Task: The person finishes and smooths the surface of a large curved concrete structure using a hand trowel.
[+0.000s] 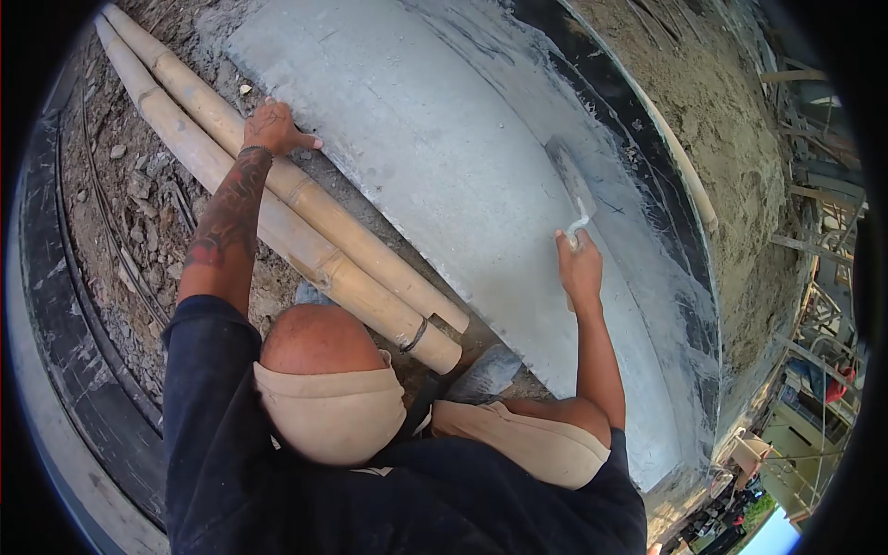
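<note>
My right hand (581,268) is closed round the handle of a trowel (567,176). The trowel's long narrow blade lies against the grey cement surface (444,157), close to its curved far edge. My left hand (275,128) rests at the near edge of the cement, beside two bamboo poles (305,190). Its thumb is stretched out towards the cement edge, and its fingers are partly hidden behind the back of the hand. The left forearm passes over the poles.
Rubble and soil (139,185) lie at the left, with a dark curved strip (102,388) beyond. A black band (647,157) borders the cement at the right, with sandy ground (731,139) past it. Timber pieces (819,194) stand at the far right. My knees are below the poles.
</note>
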Action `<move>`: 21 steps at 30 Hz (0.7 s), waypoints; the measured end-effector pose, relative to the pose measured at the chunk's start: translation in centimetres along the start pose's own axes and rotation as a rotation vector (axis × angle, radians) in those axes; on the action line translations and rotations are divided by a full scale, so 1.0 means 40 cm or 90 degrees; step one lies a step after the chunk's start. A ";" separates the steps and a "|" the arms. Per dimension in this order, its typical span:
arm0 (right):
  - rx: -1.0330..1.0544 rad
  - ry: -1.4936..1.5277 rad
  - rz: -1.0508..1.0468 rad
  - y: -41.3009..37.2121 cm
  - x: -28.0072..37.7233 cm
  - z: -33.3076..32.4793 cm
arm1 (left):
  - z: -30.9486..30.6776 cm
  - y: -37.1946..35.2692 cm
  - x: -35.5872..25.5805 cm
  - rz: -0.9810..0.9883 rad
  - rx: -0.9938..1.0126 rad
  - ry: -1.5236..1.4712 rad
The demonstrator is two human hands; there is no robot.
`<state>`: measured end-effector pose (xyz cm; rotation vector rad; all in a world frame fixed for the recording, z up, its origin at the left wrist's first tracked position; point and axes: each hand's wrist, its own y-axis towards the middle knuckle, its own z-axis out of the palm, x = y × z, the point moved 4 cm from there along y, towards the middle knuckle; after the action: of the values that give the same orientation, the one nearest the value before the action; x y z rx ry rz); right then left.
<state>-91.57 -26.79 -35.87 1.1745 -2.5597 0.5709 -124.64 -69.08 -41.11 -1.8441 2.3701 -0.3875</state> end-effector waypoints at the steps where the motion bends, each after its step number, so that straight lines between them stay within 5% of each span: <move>1: -0.009 -0.017 -0.001 -0.021 -0.018 0.000 | -0.001 -0.008 0.004 -0.002 0.001 0.002; 4: -0.027 0.054 0.100 -0.086 -0.112 0.009 | -0.022 -0.008 -0.009 0.013 -0.059 -0.002; 6: -0.006 0.046 0.102 -0.067 -0.081 0.017 | -0.036 0.001 -0.019 0.003 0.141 -0.043; 7: 0.003 0.039 0.098 -0.059 -0.061 0.008 | -0.036 0.007 -0.027 0.018 0.143 -0.044; 11: -0.010 -0.073 0.089 -0.098 -0.064 -0.039 | -0.011 0.009 -0.021 0.047 0.105 -0.022; 13: 0.003 0.004 0.107 -0.095 -0.084 -0.043 | -0.002 0.001 -0.003 0.059 -0.055 0.017; 17: 0.043 0.009 0.040 0.006 0.003 0.011 | -0.040 0.006 -0.026 0.014 0.089 -0.026; 21: 0.085 0.104 0.019 0.155 0.163 0.108 | -0.041 0.006 -0.026 0.042 0.031 0.008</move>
<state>-100.81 -29.38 -38.61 1.0843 -2.4359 0.8213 -124.99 -67.80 -39.66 -1.7421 2.4002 -0.4480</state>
